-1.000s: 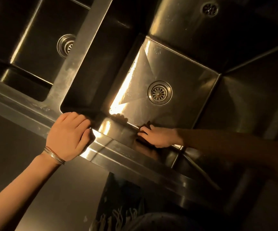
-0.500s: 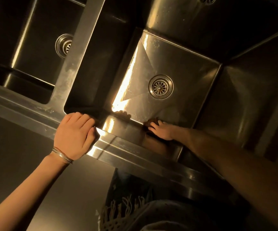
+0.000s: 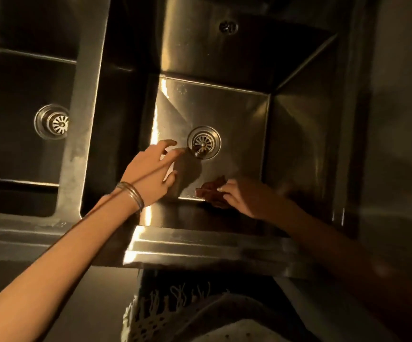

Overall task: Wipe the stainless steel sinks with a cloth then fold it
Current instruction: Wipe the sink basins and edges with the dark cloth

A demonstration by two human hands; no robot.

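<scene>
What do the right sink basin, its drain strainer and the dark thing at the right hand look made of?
Right sink basin: probably brushed stainless steel, given the streaky glare and pressed creases. Drain strainer: shinier polished metal, slotted. Cloth at the right hand: soft fabric, crumpled and matte; the weave is unclear in the dim light.

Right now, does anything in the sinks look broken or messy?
Nothing looks broken or spilled. The left drain and right drain sit in place. Only the cloth looks messy: it is bunched up under the right hand, at the near edge of the right sink floor.
</scene>
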